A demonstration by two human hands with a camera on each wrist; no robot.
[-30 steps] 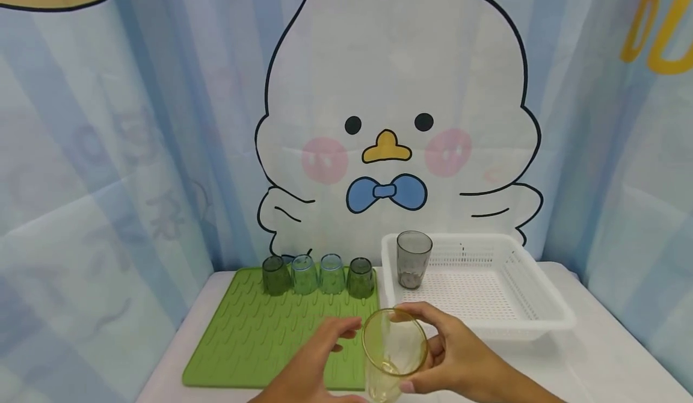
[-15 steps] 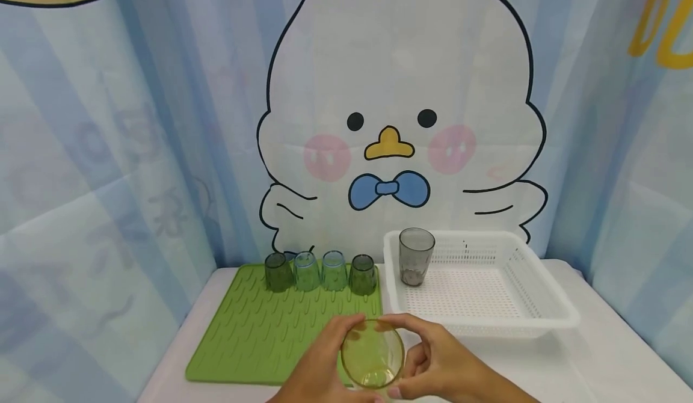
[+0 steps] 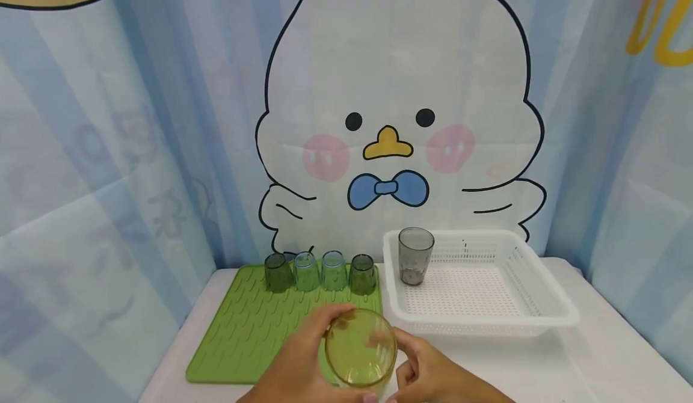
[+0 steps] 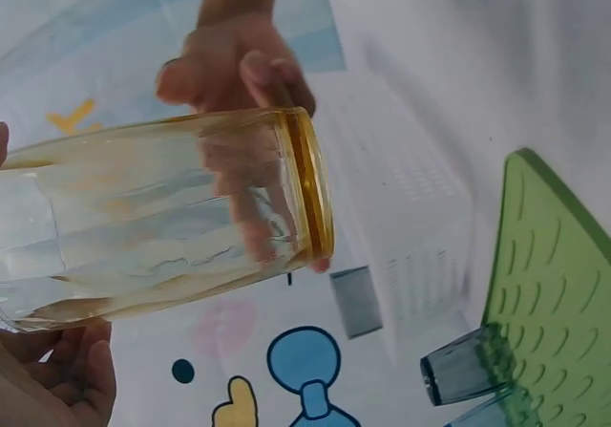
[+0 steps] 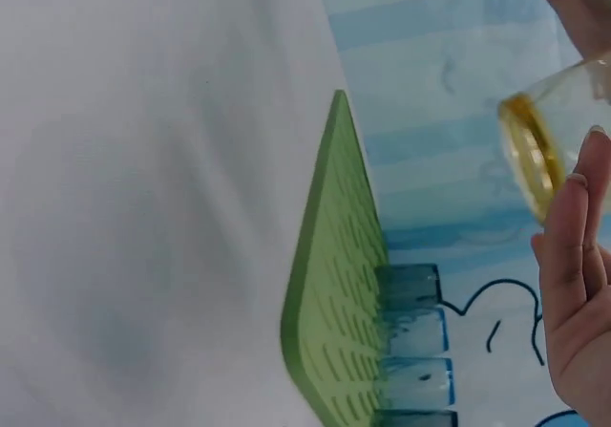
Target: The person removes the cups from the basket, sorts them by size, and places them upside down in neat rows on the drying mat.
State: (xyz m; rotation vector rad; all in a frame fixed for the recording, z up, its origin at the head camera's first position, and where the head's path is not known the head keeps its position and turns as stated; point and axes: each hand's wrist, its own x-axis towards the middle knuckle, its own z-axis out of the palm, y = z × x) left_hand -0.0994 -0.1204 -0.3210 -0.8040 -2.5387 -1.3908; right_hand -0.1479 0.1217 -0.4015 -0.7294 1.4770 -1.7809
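Observation:
A clear yellow drinking glass [image 3: 361, 349] is at the lower middle of the head view, its round amber rim towards the camera. My left hand [image 3: 298, 361] grips it from the left, fingers behind and thumb in front. Beside its right side is my right hand [image 3: 433, 374], its fingertips close to the glass; whether they touch is unclear. In the left wrist view the glass [image 4: 143, 222] lies across the picture, with the right hand partly behind it. The right wrist view shows the right hand [image 5: 582, 322] with fairly straight fingers by the amber-rimmed glass [image 5: 535, 150].
Several small glasses [image 3: 305, 273] in grey and blue stand mouth down along the back of a green ribbed mat [image 3: 233, 343]. Right of it is a white perforated basket [image 3: 541, 322] with a tall grey glass [image 3: 415, 255] inside. A printed curtain [image 3: 395, 78] hangs behind the table.
The yellow glass has moved left, from mainly the right hand's hold into the left hand's grip. The right hand's fingers have loosened from its rim. Basket and mat stay as they were.

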